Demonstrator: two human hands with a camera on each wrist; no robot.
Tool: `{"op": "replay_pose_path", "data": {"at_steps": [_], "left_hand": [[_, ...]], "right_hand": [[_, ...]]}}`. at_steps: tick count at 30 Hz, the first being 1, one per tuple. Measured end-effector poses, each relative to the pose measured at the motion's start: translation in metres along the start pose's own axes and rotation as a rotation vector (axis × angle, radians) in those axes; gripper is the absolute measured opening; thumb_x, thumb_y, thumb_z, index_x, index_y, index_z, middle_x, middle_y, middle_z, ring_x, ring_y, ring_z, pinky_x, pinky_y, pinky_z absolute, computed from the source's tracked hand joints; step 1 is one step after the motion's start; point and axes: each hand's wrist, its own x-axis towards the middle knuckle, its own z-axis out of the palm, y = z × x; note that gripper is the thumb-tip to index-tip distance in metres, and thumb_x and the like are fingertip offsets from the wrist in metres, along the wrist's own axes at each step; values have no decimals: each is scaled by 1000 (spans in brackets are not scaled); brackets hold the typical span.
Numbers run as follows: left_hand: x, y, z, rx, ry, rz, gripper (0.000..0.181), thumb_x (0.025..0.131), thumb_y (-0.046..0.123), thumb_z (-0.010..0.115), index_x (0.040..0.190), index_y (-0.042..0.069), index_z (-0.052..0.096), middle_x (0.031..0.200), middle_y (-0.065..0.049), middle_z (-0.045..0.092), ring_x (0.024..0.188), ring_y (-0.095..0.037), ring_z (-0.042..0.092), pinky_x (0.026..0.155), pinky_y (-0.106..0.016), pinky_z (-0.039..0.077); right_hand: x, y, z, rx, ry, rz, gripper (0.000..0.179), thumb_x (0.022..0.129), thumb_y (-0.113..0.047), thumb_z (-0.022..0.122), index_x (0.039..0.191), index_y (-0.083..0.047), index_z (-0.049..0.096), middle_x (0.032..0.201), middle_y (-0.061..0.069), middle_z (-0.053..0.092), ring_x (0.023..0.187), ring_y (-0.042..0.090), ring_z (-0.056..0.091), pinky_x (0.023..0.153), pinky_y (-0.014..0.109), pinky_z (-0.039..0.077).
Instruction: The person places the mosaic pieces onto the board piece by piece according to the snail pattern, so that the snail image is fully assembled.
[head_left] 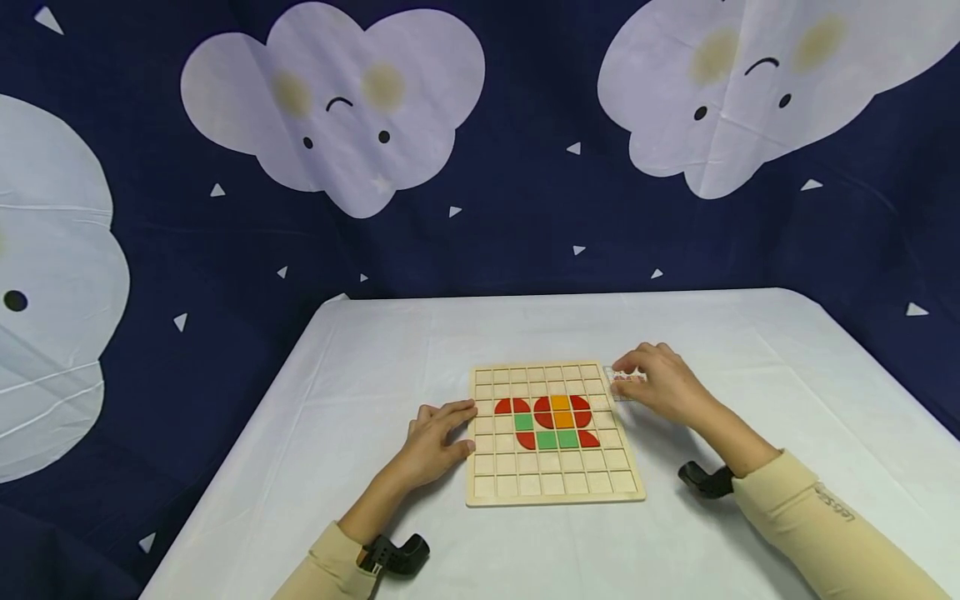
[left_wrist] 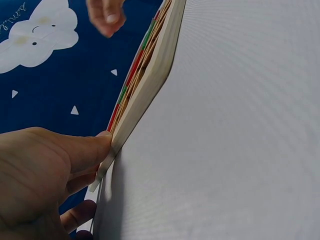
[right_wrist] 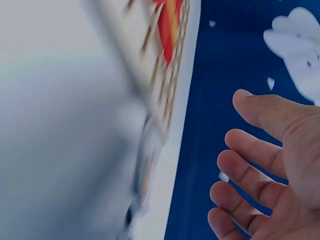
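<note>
A light wooden grid board (head_left: 506, 487) lies flat on the white table. Red quarter-round tiles (head_left: 527, 440), green square tiles (head_left: 547, 439) and orange square tiles (head_left: 560, 402) fill some of its squares near the middle. At the board's left edge, my left hand (head_left: 435, 442) touches the side with its thumb and fingertips, fingers fairly straight. Close by the upper right corner, my right hand (head_left: 667, 385) hovers with loosely bent, spread fingers and nothing between them. Beneath its fingertips is a small clear item with red print (head_left: 618, 375), partly hidden by the hand.
A white cloth covers the table (head_left: 375, 375). Behind it hangs a dark blue curtain (head_left: 525, 183) with clouds and small white triangles. Each wrist carries a black camera mount, one on the left (head_left: 401, 554) and one on the right (head_left: 705, 481).
</note>
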Motion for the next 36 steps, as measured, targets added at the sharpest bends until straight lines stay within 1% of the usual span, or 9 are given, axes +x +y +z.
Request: {"op": "replay_pose_path", "data": {"at_steps": [4, 8, 12, 16, 21, 27, 32, 36], "left_hand": [[0, 0, 0, 0, -2, 3, 48, 85, 19, 67, 132, 12, 57, 143, 3, 49, 96, -13, 35, 81, -34, 24], [0, 0, 0, 2, 0, 2, 48, 85, 19, 67, 131, 12, 57, 142, 3, 49, 96, -13, 36, 81, -35, 25], [0, -1, 1, 4, -2, -2, 49, 85, 19, 68, 131, 12, 57, 142, 4, 49, 97, -13, 36, 82, -35, 25], [0, -1, 1, -3, 2, -2, 48, 85, 19, 67, 131, 12, 57, 143, 3, 49, 97, -13, 36, 82, -35, 25], [0, 0, 0, -5, -2, -5, 49, 85, 19, 67, 132, 12, 56, 143, 4, 48, 97, -13, 36, 83, -35, 25], [0, 0, 0, -5, 2, -3, 48, 85, 19, 67, 131, 12, 57, 142, 4, 49, 96, -13, 35, 82, -35, 24], [0, -1, 0, -1, 5, 1, 48, 85, 19, 68, 131, 12, 57, 142, 3, 49, 95, -12, 35, 81, -34, 24], [0, -1, 0, -3, 4, 2, 48, 85, 20, 67, 131, 12, 57, 142, 3, 49, 95, -12, 35, 81, -34, 24]], "right_hand": [[-14, 23, -9, -31, 15, 60, 29, 81, -25, 71, 104, -6, 69, 97, 11, 63, 90, 28, 50, 75, 38, 35], [-24, 42, -13, -43, 16, 107, 32, 80, -26, 72, 104, -5, 69, 97, 14, 63, 91, 29, 51, 74, 38, 36], [-31, 59, -14, -45, 15, 132, 33, 80, -25, 72, 104, -4, 69, 96, 15, 64, 89, 29, 52, 73, 38, 36], [-35, 70, -14, -48, 4, 140, 35, 80, -25, 72, 105, -2, 68, 95, 15, 64, 87, 27, 52, 72, 36, 36], [-37, 77, -13, -51, -13, 134, 35, 78, -24, 73, 104, -1, 69, 92, 13, 64, 84, 25, 51, 70, 35, 35], [-38, 81, -10, -54, -46, 165, 34, 78, -23, 71, 103, -1, 69, 93, 14, 64, 85, 25, 48, 70, 34, 32], [-37, 82, -7, -64, -23, 151, 31, 78, -23, 72, 101, -3, 70, 92, 14, 63, 84, 25, 47, 69, 33, 31], [-36, 82, -5, -69, -16, 162, 28, 78, -23, 72, 99, -4, 70, 90, 13, 62, 83, 25, 46, 68, 33, 30]]}}
